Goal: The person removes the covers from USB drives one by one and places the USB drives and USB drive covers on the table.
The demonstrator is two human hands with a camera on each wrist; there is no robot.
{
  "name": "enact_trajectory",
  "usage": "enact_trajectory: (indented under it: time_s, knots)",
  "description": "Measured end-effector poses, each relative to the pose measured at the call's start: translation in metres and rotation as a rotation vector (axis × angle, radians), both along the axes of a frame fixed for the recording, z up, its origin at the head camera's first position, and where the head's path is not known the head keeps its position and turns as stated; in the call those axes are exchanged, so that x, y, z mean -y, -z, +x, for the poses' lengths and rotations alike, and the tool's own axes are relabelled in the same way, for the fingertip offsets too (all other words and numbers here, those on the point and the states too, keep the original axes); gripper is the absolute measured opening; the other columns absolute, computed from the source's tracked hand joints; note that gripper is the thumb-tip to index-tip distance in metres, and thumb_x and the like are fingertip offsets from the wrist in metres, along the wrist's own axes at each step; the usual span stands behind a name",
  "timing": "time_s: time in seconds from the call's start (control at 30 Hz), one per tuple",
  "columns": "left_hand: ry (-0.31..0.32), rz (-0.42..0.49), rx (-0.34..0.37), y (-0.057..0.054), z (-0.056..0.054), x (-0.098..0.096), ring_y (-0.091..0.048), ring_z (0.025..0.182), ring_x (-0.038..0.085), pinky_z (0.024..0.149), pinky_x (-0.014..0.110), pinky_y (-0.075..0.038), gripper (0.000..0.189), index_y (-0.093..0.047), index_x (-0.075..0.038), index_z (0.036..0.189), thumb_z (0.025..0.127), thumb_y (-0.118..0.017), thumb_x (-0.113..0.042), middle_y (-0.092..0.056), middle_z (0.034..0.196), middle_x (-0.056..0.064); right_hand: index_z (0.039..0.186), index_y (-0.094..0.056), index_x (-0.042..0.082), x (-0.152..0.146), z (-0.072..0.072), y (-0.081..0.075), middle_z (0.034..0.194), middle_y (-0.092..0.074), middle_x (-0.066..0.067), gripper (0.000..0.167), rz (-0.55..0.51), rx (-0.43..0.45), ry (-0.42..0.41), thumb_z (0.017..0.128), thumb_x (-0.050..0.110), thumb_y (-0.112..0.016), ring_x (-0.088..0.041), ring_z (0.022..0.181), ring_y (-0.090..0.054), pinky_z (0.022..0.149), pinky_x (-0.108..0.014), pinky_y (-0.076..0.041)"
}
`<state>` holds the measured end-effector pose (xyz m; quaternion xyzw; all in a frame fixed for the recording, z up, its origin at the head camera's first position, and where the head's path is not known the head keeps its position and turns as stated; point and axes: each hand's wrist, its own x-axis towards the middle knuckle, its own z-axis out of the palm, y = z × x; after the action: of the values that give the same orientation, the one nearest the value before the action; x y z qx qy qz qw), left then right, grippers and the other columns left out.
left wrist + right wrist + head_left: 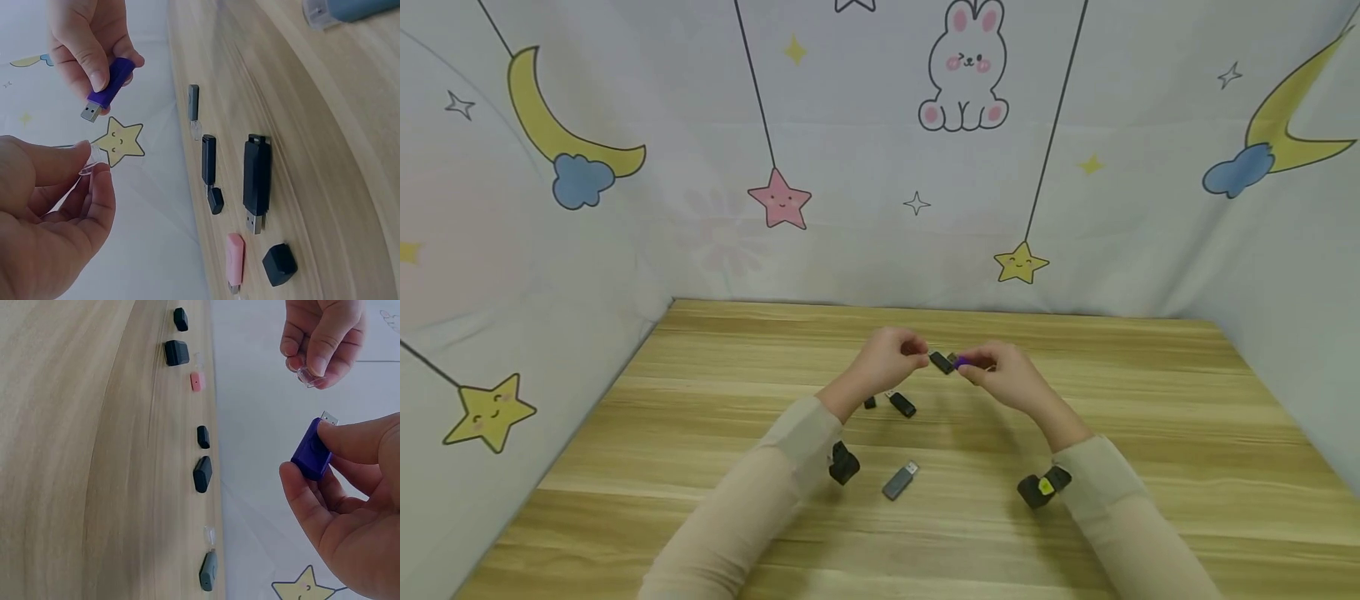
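Observation:
In the right wrist view my right hand (356, 487) pinches a purple USB flash drive (312, 450) between thumb and fingers, its bare metal plug pointing at the other hand. My left hand (56, 206) pinches a small clear plastic cap (94, 161) by its sides in the left wrist view. A short gap separates cap and plug. Both hands are raised above the far part of the table. Below them lies a black flash drive (941, 362), and nearer stands another uncapped black flash drive (902, 404) beside its black cap (870, 402).
A grey flash drive (900, 481) lies at the front of the wooden table (970, 533). On the table in the left wrist view are a pink flash drive (235, 259) and a grey one with a clear cap (196, 130) by its end. A printed cloth wall (865, 258) rises behind.

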<state>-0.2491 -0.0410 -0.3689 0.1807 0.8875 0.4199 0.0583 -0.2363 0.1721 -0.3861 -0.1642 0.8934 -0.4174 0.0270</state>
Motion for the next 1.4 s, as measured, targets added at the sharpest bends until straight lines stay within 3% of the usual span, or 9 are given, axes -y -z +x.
enact_trajectory:
  time_s: [0.43, 0.87, 1.03, 1.4]
  knots:
    - [-0.010, -0.021, 0.021, 0.014, -0.015, -0.011, -0.059, 0.089, 0.021, 0.075, 0.031, -0.051, 0.017, -0.067, 0.002, 0.106, 0.091, -0.065, -0.007, -0.065, 0.098, 0.009, 0.118, -0.065, -0.003, -0.002, -0.012, 0.009, 0.105, -0.069, -0.016, 0.029, -0.010, 0.106, 0.046, 0.093, 0.013, -0.063, -0.021, 0.087, -0.065, 0.077, -0.035, -0.055]
    - [-0.022, -0.077, 0.031, 0.022, -0.022, -0.017, -0.058, 0.083, 0.018, 0.069, 0.027, -0.049, 0.007, -0.068, -0.002, 0.094, 0.089, -0.068, -0.007, -0.065, 0.093, 0.008, 0.109, -0.067, -0.007, 0.000, -0.017, 0.021, 0.095, -0.068, -0.015, 0.023, -0.024, 0.156, 0.036, 0.090, 0.006, -0.065, -0.014, 0.076, -0.063, 0.067, -0.027, -0.055]
    - [-0.012, -0.104, 0.047, 0.025, -0.025, -0.019, -0.057, 0.079, 0.017, 0.066, 0.026, -0.048, 0.005, -0.068, -0.003, 0.090, 0.087, -0.069, -0.006, -0.065, 0.091, 0.007, 0.108, -0.068, -0.006, 0.001, -0.021, 0.023, 0.092, -0.068, -0.014, 0.023, 0.019, 0.181, 0.042, 0.090, 0.008, -0.065, -0.015, 0.075, -0.061, 0.066, -0.027, -0.054]
    - [0.052, -0.192, 0.056, 0.034, -0.030, -0.024, -0.055, 0.078, 0.017, 0.066, 0.026, -0.048, 0.003, -0.069, -0.003, 0.088, 0.086, -0.069, -0.005, -0.064, 0.090, 0.007, 0.108, -0.067, -0.005, 0.004, -0.025, 0.031, 0.100, -0.068, -0.015, 0.022, 0.080, 0.265, 0.074, 0.091, 0.008, -0.064, -0.018, 0.082, -0.060, 0.068, -0.026, -0.051]
